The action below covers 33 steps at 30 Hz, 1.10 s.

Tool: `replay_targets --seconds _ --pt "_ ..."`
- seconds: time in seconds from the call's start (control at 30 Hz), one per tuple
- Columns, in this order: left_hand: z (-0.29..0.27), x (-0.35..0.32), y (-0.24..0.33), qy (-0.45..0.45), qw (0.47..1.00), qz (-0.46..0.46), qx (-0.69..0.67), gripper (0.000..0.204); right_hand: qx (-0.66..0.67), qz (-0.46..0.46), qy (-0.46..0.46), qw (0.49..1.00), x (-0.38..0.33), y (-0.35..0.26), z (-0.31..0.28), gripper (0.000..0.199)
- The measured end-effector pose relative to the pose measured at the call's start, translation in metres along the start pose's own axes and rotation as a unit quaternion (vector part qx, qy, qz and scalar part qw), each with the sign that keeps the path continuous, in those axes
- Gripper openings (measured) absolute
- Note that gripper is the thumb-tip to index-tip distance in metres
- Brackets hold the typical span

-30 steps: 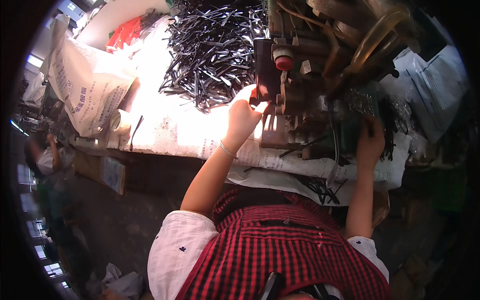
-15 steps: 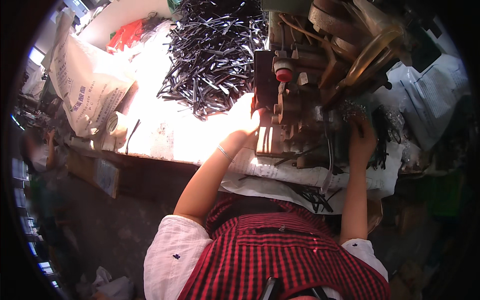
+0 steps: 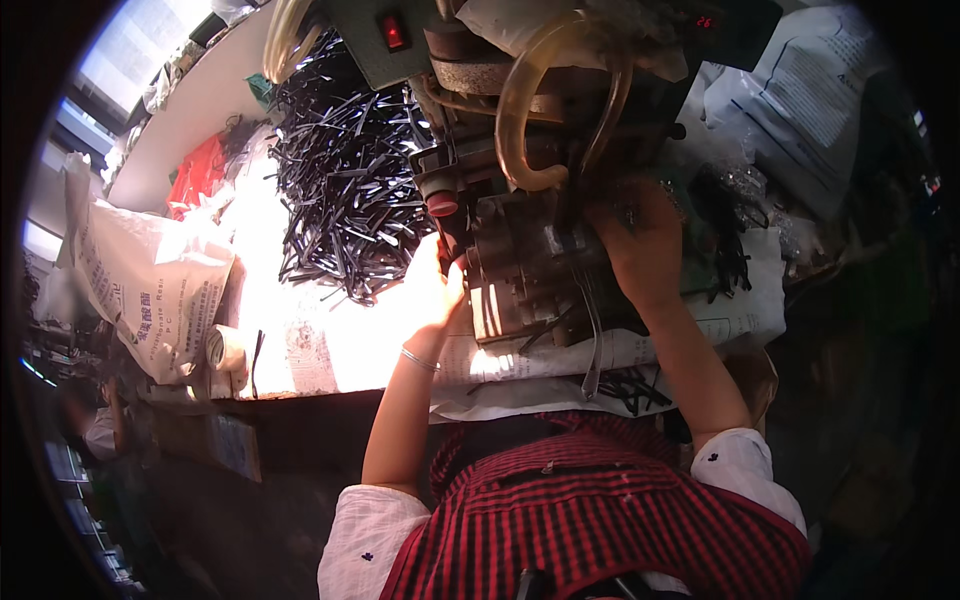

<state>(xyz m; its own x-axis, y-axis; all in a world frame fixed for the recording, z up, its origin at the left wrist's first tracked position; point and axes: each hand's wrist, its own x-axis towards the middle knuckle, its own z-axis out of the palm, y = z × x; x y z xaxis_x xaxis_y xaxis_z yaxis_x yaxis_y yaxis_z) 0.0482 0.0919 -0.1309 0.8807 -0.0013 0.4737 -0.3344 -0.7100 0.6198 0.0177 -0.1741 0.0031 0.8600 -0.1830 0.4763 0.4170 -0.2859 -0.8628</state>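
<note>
The arms are stretched forward, and the machine (image 3: 510, 245) is flanked by the two hands. The right hand (image 3: 642, 245) is held back-up at its right side, fingers half curled; the tips are lost in shade, and whether anything is gripped cannot be told. The left hand (image 3: 432, 292) is brought to its left side, thumb and fingers parted around a dark edge; they are bleached by glare, so whether that edge is grasped cannot be told.

Under both hands, the table is covered with white sheeting (image 3: 320, 352). Beyond the left hand, black strips (image 3: 340, 165) are heaped; well to its left, a white bag (image 3: 150, 285) is propped. Pale bags (image 3: 800, 95) are piled beyond the right hand. The view ahead, between the hands, is partly blocked by a looped amber tube (image 3: 513, 110). Dark strips (image 3: 732, 270) are bunched just right of the right hand. A roll (image 3: 226, 348) is set left of the left hand, and a red button (image 3: 441, 204) is mounted just ahead of it.

Dark lettering in two scripts is printed on the white bag; a red readout (image 3: 704, 22) is lit ahead of the right hand.
</note>
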Motion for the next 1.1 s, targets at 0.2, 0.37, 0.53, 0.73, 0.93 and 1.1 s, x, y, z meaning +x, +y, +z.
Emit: replay_targets --seconds 0.2,0.37,0.53,0.73,0.93,1.1 --pt "0.001 0.0 0.002 0.009 1.0 -0.016 -0.012 0.033 0.181 0.048 0.017 0.982 -0.017 0.012 0.02 0.035" --pt "-0.001 -0.001 0.004 0.021 0.999 0.019 -0.031 0.032 0.21 0.079 0.015 0.974 -0.019 0.004 0.021 0.041" --pt "-0.005 0.001 0.011 0.015 0.996 0.041 -0.072 0.028 0.284 0.125 -0.01 0.951 -0.016 -0.028 0.023 0.047" --pt "-0.011 -0.002 0.015 0.003 0.999 0.022 -0.044 0.03 0.114 0.001 -0.139 0.984 -0.026 -0.038 -0.014 0.061" --pt "-0.015 0.004 0.036 -0.011 1.0 -0.007 -0.017 0.031 -0.231 0.124 -0.012 0.965 -0.038 0.072 -0.093 0.036" --pt "-0.015 0.0 0.033 -0.003 1.0 -0.017 -0.006 0.03 -0.406 0.057 -0.029 0.912 -0.052 0.088 -0.087 0.025"
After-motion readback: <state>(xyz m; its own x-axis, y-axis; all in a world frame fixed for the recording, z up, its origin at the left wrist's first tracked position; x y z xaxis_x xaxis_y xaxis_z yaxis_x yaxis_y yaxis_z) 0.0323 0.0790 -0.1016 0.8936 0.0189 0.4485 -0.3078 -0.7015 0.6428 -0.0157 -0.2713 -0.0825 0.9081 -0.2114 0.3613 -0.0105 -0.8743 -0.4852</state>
